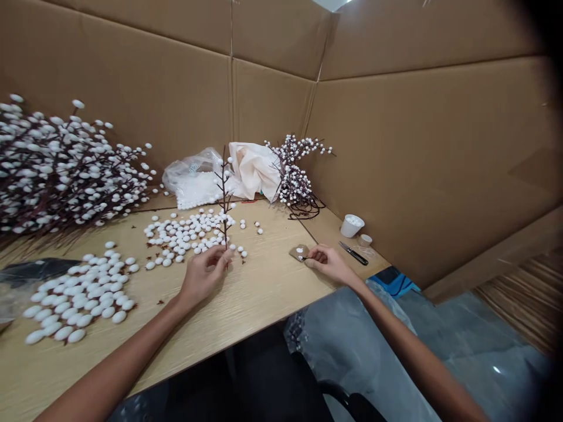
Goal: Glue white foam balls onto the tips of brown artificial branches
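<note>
My left hand (203,274) is closed round the base of a thin dark twig (224,199) that stands upright, with a few white beads at its top. My right hand (326,262) rests on the wooden table (259,287), fingers pinched at a small brown card (297,252) that carries a white dab. What the pinch holds is too small to name. Loose white oval beads (189,231) lie scattered just behind the left hand.
A second heap of larger white beads (83,293) lies at the left. Finished beaded branches (61,170) are piled far left and at the back corner (294,176). A plastic bag (193,181), cloth (255,167), white cup (352,225) and dark-handled tool (353,253) sit nearby. Cardboard walls surround the table.
</note>
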The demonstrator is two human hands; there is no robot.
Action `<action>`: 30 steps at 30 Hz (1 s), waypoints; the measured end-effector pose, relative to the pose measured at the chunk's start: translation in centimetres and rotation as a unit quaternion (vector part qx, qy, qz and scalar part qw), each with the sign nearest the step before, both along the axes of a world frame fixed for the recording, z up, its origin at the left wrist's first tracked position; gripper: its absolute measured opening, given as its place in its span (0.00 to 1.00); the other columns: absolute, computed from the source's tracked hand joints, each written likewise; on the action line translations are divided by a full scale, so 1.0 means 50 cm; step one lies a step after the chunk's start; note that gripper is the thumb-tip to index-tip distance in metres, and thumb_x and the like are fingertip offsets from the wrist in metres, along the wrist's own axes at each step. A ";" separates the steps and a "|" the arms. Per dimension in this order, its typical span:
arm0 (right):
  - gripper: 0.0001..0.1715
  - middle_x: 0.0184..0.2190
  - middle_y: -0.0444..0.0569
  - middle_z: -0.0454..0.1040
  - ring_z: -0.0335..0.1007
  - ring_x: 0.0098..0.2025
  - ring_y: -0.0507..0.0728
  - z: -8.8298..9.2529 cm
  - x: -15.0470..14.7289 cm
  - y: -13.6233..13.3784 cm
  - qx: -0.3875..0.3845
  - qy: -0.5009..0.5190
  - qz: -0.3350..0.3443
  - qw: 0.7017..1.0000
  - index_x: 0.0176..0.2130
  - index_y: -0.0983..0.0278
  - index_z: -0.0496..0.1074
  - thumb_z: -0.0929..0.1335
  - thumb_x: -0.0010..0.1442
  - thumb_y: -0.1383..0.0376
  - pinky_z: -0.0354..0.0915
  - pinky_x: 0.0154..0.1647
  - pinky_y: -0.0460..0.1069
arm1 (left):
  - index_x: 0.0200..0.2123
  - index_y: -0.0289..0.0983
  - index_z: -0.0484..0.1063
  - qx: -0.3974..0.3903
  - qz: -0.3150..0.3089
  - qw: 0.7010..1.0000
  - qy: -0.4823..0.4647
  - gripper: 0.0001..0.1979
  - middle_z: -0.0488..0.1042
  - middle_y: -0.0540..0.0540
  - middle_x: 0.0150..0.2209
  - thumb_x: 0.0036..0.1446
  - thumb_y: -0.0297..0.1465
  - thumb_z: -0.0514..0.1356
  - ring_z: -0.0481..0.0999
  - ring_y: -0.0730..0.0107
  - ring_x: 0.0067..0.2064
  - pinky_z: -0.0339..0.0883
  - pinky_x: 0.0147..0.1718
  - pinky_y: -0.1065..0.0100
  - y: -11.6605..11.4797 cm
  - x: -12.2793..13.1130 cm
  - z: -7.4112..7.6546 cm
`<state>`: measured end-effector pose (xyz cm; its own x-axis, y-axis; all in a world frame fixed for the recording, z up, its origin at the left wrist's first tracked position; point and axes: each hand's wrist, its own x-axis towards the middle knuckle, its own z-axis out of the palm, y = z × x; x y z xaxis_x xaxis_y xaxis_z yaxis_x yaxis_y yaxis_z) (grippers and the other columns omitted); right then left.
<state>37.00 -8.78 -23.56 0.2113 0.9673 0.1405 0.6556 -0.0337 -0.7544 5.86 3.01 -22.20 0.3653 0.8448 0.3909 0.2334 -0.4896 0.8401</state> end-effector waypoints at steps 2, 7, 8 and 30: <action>0.11 0.30 0.46 0.68 0.61 0.28 0.50 -0.004 0.002 0.002 0.003 -0.009 0.001 1.000 0.30 0.66 0.71 0.68 0.52 0.60 0.58 0.30 0.47 | 0.35 0.32 0.73 0.000 0.001 1.000 0.006 0.15 0.74 0.45 0.28 0.55 0.40 0.59 0.75 0.70 0.27 0.71 0.29 0.71 0.000 -0.001 -0.001; 0.09 0.30 0.47 0.69 0.62 0.30 0.52 -0.007 0.007 0.004 0.013 -0.020 0.013 1.000 0.30 0.66 0.70 0.65 0.55 0.62 0.57 0.32 0.47 | 0.36 0.32 0.73 0.006 -0.007 1.000 0.006 0.16 0.75 0.45 0.29 0.55 0.40 0.59 0.75 0.71 0.28 0.71 0.29 0.71 -0.001 -0.003 -0.003; 0.09 0.30 0.47 0.69 0.62 0.31 0.53 -0.006 0.007 0.004 0.016 -0.018 0.015 1.000 0.30 0.66 0.70 0.65 0.55 0.62 0.57 0.32 0.47 | 0.36 0.32 0.73 0.007 -0.009 1.000 0.006 0.15 0.75 0.45 0.29 0.55 0.40 0.59 0.75 0.71 0.28 0.71 0.29 0.72 -0.001 -0.003 -0.003; 0.11 0.25 0.45 0.71 0.67 0.27 0.51 0.181 -0.255 0.146 0.277 0.284 0.110 0.911 0.31 0.65 0.70 0.70 0.54 0.58 0.65 0.30 0.47 | 0.33 0.33 0.73 -0.053 0.003 0.991 -0.121 0.13 0.73 0.49 0.26 0.53 0.38 0.62 0.72 0.75 0.25 0.67 0.26 0.75 -0.034 -0.004 0.012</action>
